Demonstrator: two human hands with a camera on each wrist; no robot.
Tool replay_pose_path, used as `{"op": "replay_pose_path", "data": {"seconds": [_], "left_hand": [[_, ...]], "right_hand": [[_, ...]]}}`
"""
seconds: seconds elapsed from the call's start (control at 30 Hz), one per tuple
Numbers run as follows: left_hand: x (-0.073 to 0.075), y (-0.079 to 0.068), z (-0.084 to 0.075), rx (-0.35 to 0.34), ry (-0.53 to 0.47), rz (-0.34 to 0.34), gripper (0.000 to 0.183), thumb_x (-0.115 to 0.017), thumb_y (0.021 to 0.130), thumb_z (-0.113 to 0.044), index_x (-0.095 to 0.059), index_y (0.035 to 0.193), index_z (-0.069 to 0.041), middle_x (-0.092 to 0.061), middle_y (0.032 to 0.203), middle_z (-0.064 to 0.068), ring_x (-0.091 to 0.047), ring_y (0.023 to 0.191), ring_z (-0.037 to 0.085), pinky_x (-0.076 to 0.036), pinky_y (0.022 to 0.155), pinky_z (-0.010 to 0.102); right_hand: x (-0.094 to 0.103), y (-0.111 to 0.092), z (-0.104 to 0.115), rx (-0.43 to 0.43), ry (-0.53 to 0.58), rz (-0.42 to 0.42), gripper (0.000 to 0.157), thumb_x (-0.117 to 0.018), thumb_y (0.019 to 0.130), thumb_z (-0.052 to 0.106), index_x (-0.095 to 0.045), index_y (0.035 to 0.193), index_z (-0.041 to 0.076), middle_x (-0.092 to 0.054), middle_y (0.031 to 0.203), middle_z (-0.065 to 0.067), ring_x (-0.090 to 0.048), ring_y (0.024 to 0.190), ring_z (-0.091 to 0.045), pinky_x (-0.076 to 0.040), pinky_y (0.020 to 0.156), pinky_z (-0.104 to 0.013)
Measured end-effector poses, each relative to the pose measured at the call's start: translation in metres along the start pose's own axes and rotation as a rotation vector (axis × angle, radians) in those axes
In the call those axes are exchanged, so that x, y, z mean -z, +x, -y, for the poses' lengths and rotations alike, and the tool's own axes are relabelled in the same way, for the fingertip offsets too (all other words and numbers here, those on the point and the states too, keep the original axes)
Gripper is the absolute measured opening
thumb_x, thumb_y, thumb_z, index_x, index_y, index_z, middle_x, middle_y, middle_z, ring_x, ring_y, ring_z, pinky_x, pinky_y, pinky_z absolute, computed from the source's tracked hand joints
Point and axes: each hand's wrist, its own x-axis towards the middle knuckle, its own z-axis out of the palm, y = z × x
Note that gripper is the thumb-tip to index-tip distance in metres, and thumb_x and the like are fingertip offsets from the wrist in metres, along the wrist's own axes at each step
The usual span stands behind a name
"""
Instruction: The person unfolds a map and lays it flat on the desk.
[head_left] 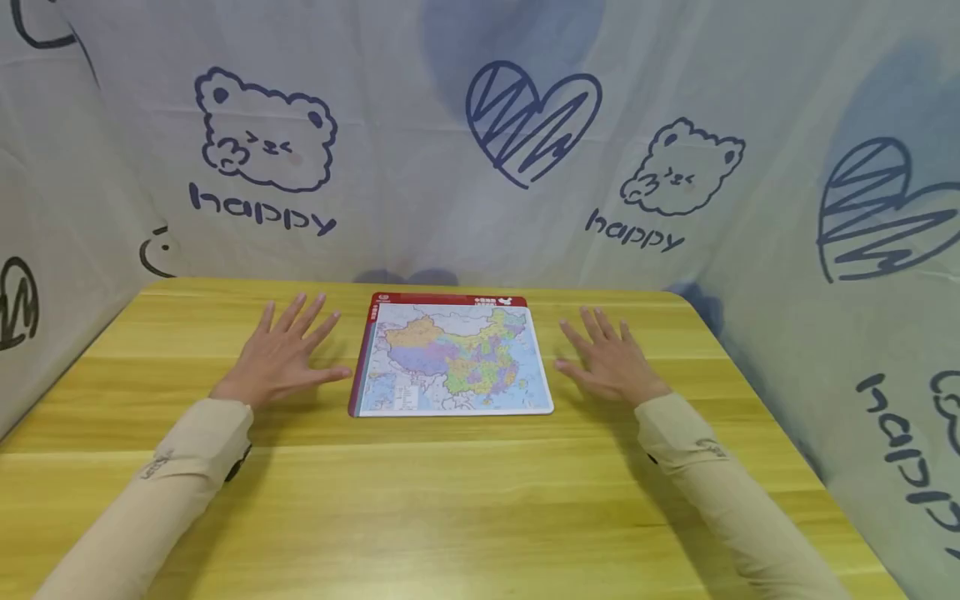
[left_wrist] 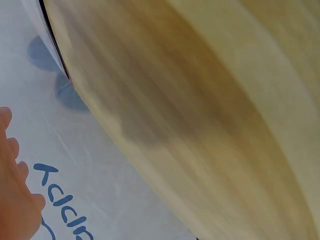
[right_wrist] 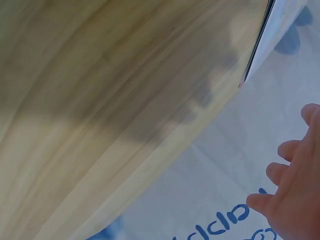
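Note:
A flat rectangular map board (head_left: 457, 358) printed with a coloured map of China lies on the wooden table, with a red band along its top and left edges. To its left is my left hand (head_left: 281, 358), palm down with fingers spread and the thumb pointing at the board's side. My right hand (head_left: 611, 362) is on the other side, fingers likewise spread, its thumb close to the board's right edge. Neither hand holds anything. In the left wrist view part of the left hand (left_wrist: 17, 195) shows at the lower left; the right hand (right_wrist: 300, 185) appears at the lower right of its own wrist view.
The yellow wood-grain table (head_left: 450, 500) has rounded far corners. A pale cloth curtain (head_left: 397, 167) with bear, heart and "happy" drawings hangs behind it and along both sides. Shadows of the hands and arms fall on the tabletop.

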Motion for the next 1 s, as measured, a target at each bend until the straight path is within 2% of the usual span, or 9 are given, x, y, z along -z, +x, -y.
{"op": "replay_pose_path", "data": {"seconds": [0.07,0.17,0.3,0.4,0.57,0.7,0.8,0.9,1.0], "left_hand": [[0.0,0.001,-0.002,0.003,-0.025,0.022,0.094,-0.047,0.086,-0.07,-0.032,0.149,-0.002,-0.014,0.157,0.024,-0.007,0.143,0.044,0.001,0.111,0.062],[-0.001,0.003,-0.009,-0.005,-0.126,0.076,0.091,-0.053,0.088,-0.064,-0.029,0.15,-0.002,-0.01,0.158,0.023,-0.004,0.144,0.043,-0.002,0.112,0.062],[-0.001,0.009,-0.027,-0.048,-0.288,0.142,0.09,-0.061,0.087,-0.055,-0.026,0.151,-0.002,-0.006,0.159,0.023,-0.003,0.144,0.042,-0.006,0.113,0.06],[0.0,0.018,-0.042,-0.091,-0.348,0.159,0.09,-0.064,0.086,-0.052,-0.028,0.151,-0.003,-0.01,0.158,0.023,-0.007,0.144,0.042,-0.008,0.113,0.058],[-0.008,0.034,-0.054,-0.108,-0.345,0.21,0.088,-0.063,0.087,-0.054,-0.029,0.152,-0.005,-0.013,0.158,0.022,-0.011,0.144,0.041,-0.011,0.114,0.057],[-0.017,0.045,-0.056,-0.065,-0.377,0.31,0.089,-0.063,0.087,-0.053,-0.024,0.153,-0.008,-0.011,0.159,0.019,-0.01,0.144,0.039,-0.015,0.113,0.057],[-0.023,0.052,-0.059,-0.063,-0.383,0.36,0.089,-0.062,0.088,-0.054,-0.024,0.154,-0.008,-0.012,0.159,0.019,-0.012,0.144,0.039,-0.018,0.113,0.056],[-0.026,0.061,-0.062,-0.066,-0.358,0.378,0.088,-0.06,0.089,-0.055,-0.025,0.153,-0.007,-0.014,0.158,0.02,-0.014,0.144,0.039,-0.018,0.113,0.054],[-0.027,0.069,-0.062,-0.042,-0.329,0.393,0.085,-0.059,0.09,-0.054,-0.026,0.153,-0.008,-0.015,0.158,0.019,-0.013,0.144,0.038,-0.017,0.114,0.053]], "right_hand": [[-0.001,0.002,0.003,0.003,0.02,0.012,0.073,-0.042,0.098,0.054,-0.025,0.153,0.01,-0.008,0.158,-0.024,-0.005,0.144,-0.042,-0.004,0.111,-0.064],[-0.001,0.004,0.009,0.005,0.039,0.041,0.072,-0.043,0.098,0.052,-0.025,0.153,0.01,-0.007,0.158,-0.023,-0.005,0.144,-0.041,-0.005,0.111,-0.063],[-0.004,0.006,0.019,0.015,0.056,0.084,0.072,-0.042,0.099,0.054,-0.026,0.153,0.009,-0.008,0.158,-0.023,-0.006,0.144,-0.041,-0.007,0.112,-0.062],[-0.005,0.007,0.028,0.031,0.073,0.107,0.072,-0.041,0.099,0.053,-0.026,0.153,0.008,-0.011,0.157,-0.023,-0.008,0.144,-0.041,-0.009,0.112,-0.061],[-0.008,0.006,0.044,0.052,0.074,0.176,0.072,-0.041,0.099,0.054,-0.025,0.154,0.01,-0.014,0.158,-0.022,-0.011,0.144,-0.039,-0.013,0.112,-0.061],[-0.011,0.007,0.054,0.072,0.026,0.234,0.07,-0.038,0.099,0.056,-0.026,0.154,0.014,-0.018,0.157,-0.022,-0.019,0.142,-0.04,-0.02,0.109,-0.062],[-0.013,0.006,0.06,0.084,0.003,0.252,0.069,-0.038,0.099,0.057,-0.028,0.154,0.015,-0.021,0.156,-0.021,-0.024,0.141,-0.04,-0.023,0.108,-0.062],[-0.014,0.006,0.067,0.089,0.006,0.267,0.069,-0.038,0.099,0.057,-0.029,0.153,0.015,-0.023,0.156,-0.02,-0.025,0.141,-0.039,-0.024,0.108,-0.061],[-0.015,0.005,0.073,0.089,0.007,0.273,0.068,-0.038,0.1,0.055,-0.03,0.153,0.014,-0.025,0.155,-0.02,-0.026,0.14,-0.04,-0.026,0.107,-0.061]]}}
